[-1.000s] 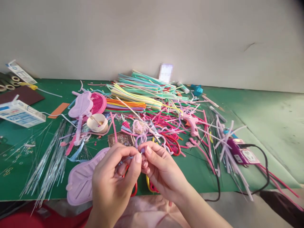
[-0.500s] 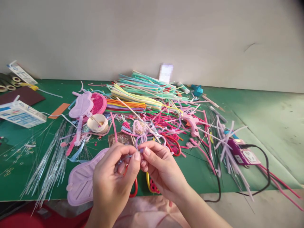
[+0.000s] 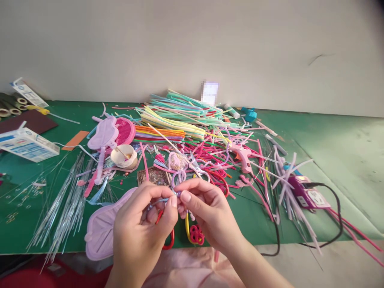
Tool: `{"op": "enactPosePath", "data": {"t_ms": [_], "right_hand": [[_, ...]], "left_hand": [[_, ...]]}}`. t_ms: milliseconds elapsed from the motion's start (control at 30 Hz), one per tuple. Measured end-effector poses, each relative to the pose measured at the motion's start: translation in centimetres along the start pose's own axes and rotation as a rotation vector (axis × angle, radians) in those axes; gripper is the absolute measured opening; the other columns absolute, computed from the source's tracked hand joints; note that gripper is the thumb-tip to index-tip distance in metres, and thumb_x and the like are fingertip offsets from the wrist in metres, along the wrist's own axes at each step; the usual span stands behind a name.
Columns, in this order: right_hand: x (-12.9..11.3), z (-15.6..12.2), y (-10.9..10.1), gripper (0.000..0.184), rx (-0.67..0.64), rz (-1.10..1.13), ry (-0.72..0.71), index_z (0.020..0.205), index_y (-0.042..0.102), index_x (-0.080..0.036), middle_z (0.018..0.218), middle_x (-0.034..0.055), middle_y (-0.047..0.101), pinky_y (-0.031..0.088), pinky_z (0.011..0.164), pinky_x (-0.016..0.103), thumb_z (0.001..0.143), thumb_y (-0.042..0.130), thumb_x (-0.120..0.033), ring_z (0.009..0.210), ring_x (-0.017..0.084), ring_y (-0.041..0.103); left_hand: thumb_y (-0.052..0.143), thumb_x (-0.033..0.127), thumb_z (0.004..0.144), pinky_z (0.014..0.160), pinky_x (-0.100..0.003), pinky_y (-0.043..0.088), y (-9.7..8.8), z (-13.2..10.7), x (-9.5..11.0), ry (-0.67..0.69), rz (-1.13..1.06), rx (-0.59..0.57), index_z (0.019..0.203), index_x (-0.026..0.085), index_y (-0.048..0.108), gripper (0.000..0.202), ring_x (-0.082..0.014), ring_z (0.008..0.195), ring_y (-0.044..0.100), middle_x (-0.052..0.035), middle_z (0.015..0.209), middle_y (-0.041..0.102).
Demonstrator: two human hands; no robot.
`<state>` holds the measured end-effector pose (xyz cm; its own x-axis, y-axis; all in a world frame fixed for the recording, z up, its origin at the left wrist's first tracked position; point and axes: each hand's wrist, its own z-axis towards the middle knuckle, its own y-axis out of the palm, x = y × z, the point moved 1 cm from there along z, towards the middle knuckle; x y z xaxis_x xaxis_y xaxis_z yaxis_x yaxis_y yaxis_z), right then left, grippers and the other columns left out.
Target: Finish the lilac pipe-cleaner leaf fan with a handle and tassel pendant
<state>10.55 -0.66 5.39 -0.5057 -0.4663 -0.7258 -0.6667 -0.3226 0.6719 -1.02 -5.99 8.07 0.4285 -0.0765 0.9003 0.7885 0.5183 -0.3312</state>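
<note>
My left hand [image 3: 141,228] is closed in a pinch on a thin bluish strand [image 3: 159,201], which runs back across its fingers. Opposite it, my right hand [image 3: 213,216] pinches a small purple piece [image 3: 179,193]; its exact kind is too small to tell. The fingertips of both hands nearly meet. Just beyond them lies a looped lilac pipe-cleaner shape [image 3: 180,175]. Partly hidden below the hands are a red handle-like loop [image 3: 170,240] and a pink curled flower shape [image 3: 197,235]. A lilac fuzzy leaf-shaped panel [image 3: 100,232] lies by my left wrist.
Bundles of coloured pipe cleaners [image 3: 174,120] are heaped at the back. A pink glue gun [image 3: 243,156] and a purple power strip [image 3: 309,194] with a black cord lie right. Left are a white cup [image 3: 124,157], silvery strands [image 3: 67,200] and a carton [image 3: 28,144].
Both hands stay together with small finger shifts. My left hand has tilted slightly left, and more of the bluish strand and the pink flower shape show.
</note>
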Motion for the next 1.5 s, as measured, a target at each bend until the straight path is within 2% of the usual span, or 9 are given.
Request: {"op": "enactPosePath", "data": {"t_ms": [200, 367, 533, 800, 1033, 1367, 1500], "right_hand": [[-0.13, 0.07, -0.12, 0.012, 0.012, -0.029, -0.025, 0.084, 0.077, -0.019, 0.066, -0.0014, 0.071, 0.056, 0.058, 0.017, 0.079, 0.079, -0.030, 0.060, 0.008, 0.065], [-0.20, 0.11, -0.28, 0.012, 0.012, -0.062, -0.048, 0.084, 0.077, -0.020, 0.067, -0.0009, 0.072, 0.057, 0.059, 0.018, 0.079, 0.080, -0.030, 0.061, 0.009, 0.067], [-0.26, -0.02, -0.22, 0.007, 0.000, -0.055, -0.077, 0.083, 0.078, -0.020, 0.068, -0.0010, 0.074, 0.057, 0.058, 0.015, 0.080, 0.078, -0.026, 0.061, 0.008, 0.068], [-0.53, -0.06, 0.00, 0.003, -0.008, -0.052, -0.073, 0.084, 0.078, -0.020, 0.068, -0.0025, 0.074, 0.057, 0.062, 0.011, 0.082, 0.077, -0.022, 0.061, 0.005, 0.068], [-0.50, -0.03, -0.02, 0.005, 0.016, -0.078, -0.078, 0.085, 0.079, -0.020, 0.069, -0.0021, 0.075, 0.058, 0.061, 0.012, 0.081, 0.078, -0.024, 0.061, 0.005, 0.068], [-0.60, 0.00, 0.33, 0.006, 0.056, -0.167, -0.152, 0.081, 0.079, -0.019, 0.068, 0.0003, 0.075, 0.058, 0.058, 0.014, 0.079, 0.079, -0.025, 0.057, 0.007, 0.067], [-0.59, -0.07, 0.47, 0.004, 0.083, -0.221, -0.206, 0.079, 0.079, -0.021, 0.074, 0.0017, 0.075, 0.059, 0.057, 0.017, 0.079, 0.078, -0.025, 0.057, 0.009, 0.066]], "left_hand": [[0.060, 0.016, 0.086, 0.050, -0.017, 0.041, -0.15, 0.06, -0.23, 0.082, 0.028, -0.026, 0.078, 0.024, 0.060, 0.011, -0.0060, 0.055, 0.053, 0.0075, 0.068, 0.057], [0.061, 0.017, 0.087, 0.048, -0.016, 0.043, -0.60, 0.14, -0.70, 0.197, 0.179, -0.070, 0.082, 0.024, 0.061, 0.008, -0.0063, 0.052, 0.052, 0.0069, 0.066, 0.056], [0.061, 0.020, 0.088, 0.045, -0.016, 0.041, -0.75, -0.12, -0.73, 0.234, 0.227, -0.051, 0.082, 0.023, 0.062, 0.007, -0.0069, 0.053, 0.052, 0.0051, 0.067, 0.056], [0.062, 0.019, 0.088, 0.048, -0.018, 0.041, -0.73, -0.02, -0.48, 0.313, 0.311, -0.033, 0.085, 0.022, 0.063, 0.005, -0.0061, 0.049, 0.047, 0.0055, 0.067, 0.059], [0.061, 0.017, 0.090, 0.054, -0.018, 0.043, -0.84, -0.14, -0.36, 0.375, 0.360, -0.024, 0.088, 0.022, 0.062, 0.006, -0.0059, 0.053, 0.054, 0.0061, 0.070, 0.063], [0.061, 0.017, 0.090, 0.054, -0.019, 0.044, -0.92, -0.05, -0.72, 0.346, 0.304, -0.060, 0.088, 0.022, 0.063, 0.006, -0.0082, 0.057, 0.057, 0.0054, 0.069, 0.062], [0.061, 0.019, 0.090, 0.051, -0.020, 0.044, -0.92, -0.24, -0.75, 0.304, 0.303, -0.069, 0.086, 0.023, 0.064, 0.007, -0.0097, 0.061, 0.062, 0.0042, 0.071, 0.065]]}}
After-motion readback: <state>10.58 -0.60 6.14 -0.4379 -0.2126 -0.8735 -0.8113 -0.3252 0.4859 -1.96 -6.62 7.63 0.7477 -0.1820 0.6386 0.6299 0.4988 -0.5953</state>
